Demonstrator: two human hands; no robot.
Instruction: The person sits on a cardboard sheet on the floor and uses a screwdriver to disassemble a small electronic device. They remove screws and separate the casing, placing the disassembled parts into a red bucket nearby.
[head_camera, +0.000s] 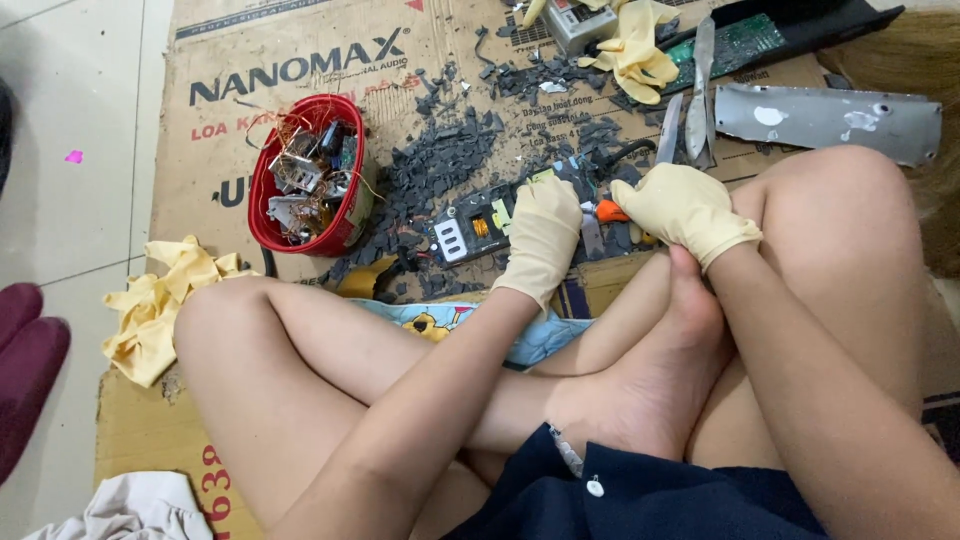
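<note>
While we sit cross-legged on flattened cardboard (300, 60), our left hand (543, 235), in a pale yellow glove, presses down with curled fingers on the right end of a dark circuit board (478, 226) that lies on the cardboard just ahead of our knees. The board carries a white socket-like block and a small coil of copper wire. Our right hand (685, 208), gloved the same way, is closed around a tool with an orange handle (610, 211); only the handle's end shows beside the glove, and its tip is hidden between the two hands, so we cannot tell what it touches.

Around the board lies a wide scatter of black plastic fragments (450, 160), thickest to its left and behind it. Further left stands a red plastic basket (268, 215) holding copper wire and small metal and electronic parts. Behind our right hand, a long pair of metal scissors (698, 100) lies on the cardboard, with a grey metal plate (830, 120) to its right. At the top, a spare pair of yellow gloves (635, 50) rests against a green circuit board (745, 40). A crumpled yellow cloth (160, 310) lies by our left knee on the pale tiled floor (70, 100).
</note>
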